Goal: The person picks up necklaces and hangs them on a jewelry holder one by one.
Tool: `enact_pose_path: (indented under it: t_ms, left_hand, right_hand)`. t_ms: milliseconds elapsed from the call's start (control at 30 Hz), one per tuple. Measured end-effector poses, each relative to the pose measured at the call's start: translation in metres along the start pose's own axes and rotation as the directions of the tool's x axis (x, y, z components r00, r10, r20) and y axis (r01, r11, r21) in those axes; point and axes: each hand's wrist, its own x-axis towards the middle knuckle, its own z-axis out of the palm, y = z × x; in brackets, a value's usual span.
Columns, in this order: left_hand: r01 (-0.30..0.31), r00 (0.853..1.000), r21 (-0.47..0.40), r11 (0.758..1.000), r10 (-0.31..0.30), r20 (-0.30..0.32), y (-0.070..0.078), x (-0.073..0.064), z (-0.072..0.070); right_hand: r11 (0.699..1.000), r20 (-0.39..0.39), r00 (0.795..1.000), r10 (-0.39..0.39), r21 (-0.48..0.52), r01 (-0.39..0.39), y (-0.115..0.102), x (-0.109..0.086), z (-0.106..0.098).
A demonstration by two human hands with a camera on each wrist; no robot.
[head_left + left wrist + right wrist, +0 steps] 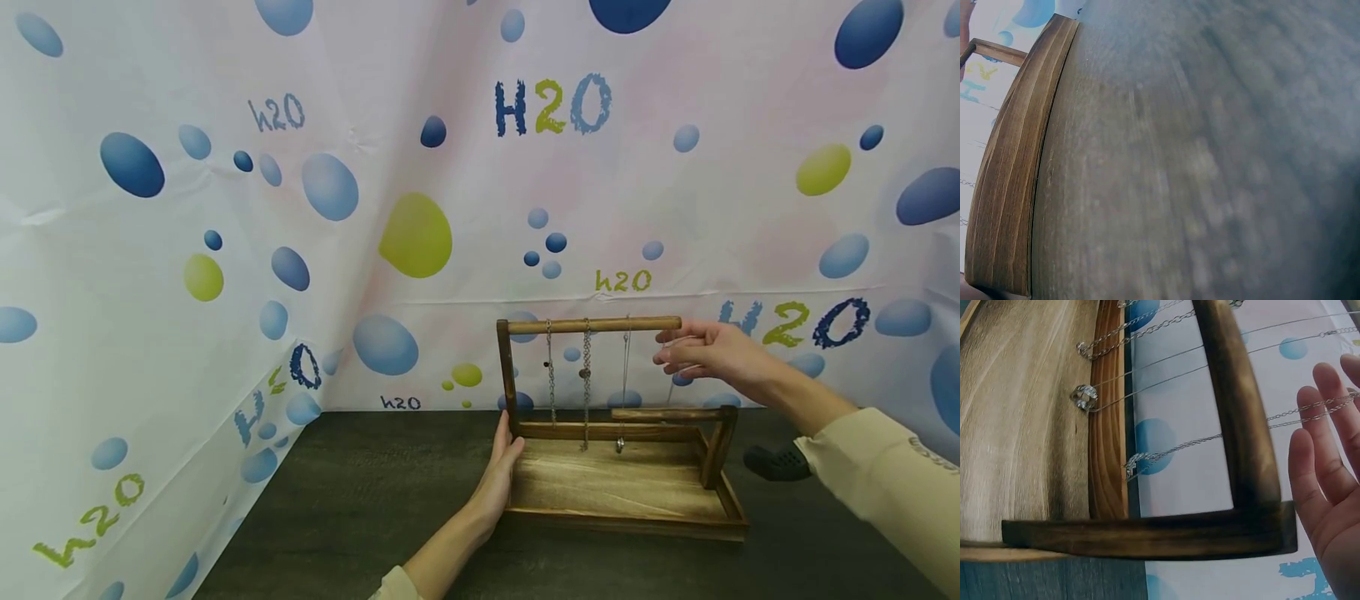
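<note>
A wooden jewelry stand (615, 483) has a shallow tray, a tall bar (645, 323) and a shorter, lower bar (667, 414). My left hand (487, 487) grips the tray's left end, thumb at its near side and fingers by the tall post. Three chain necklaces hang from the tall bar, the rightmost with a sparkling round pendant (1085, 397). Right at that bar's free end, my right hand (712, 352) holds another fine chain necklace (1191, 444) between its fingers. This necklace's small silvery pendant (1132, 466) dangles behind the lower bar in the right wrist view.
The stand rests on a dark wood-grain table (390, 475). Behind it hangs a white curtain (465, 167) printed with blue and green drops. A dark rounded object with small holes (777, 463) lies right of the tray, near my right sleeve (885, 467).
</note>
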Motion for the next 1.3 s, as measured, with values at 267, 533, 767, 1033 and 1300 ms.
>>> enact_pose_path:
  t_ms: [267, 533, 767, 1033, 1300]
  left_hand:
    - [-0.006, 1.0, 0.005, 1.0, 0.006, 0.005, -0.004, 0.002, -0.002]
    - [0.001, 1.0, 0.002, 1.0, -0.001, 0.007, -0.003, 0.002, 0.0]
    - [0.006, 1.0, 0.0, 1.0, -0.006, 0.01, -0.003, 0.003, -0.001]
    - [-0.003, 1.0, 0.006, 1.0, 0.003, 0.015, -0.001, 0.002, -0.001]
    - [-0.008, 1.0, 0.008, 1.0, 0.008, 0.007, 0.0, 0.002, -0.001]
  right_hand:
    - [0.999, 0.062, 0.998, 0.002, -0.045, 0.001, 0.006, 0.0, 0.001]
    - [0.996, 0.09, 0.996, 0.02, -0.091, -0.012, 0.017, 0.0, 0.002]
    - [0.992, 0.096, 0.995, 0.034, -0.124, -0.022, 0.021, 0.001, 0.005]
    - [0.989, 0.096, 0.994, 0.049, -0.145, -0.035, 0.025, 0.002, 0.007]
    - [0.992, 0.105, 0.993, 0.05, -0.12, -0.038, 0.029, 0.001, 0.006]
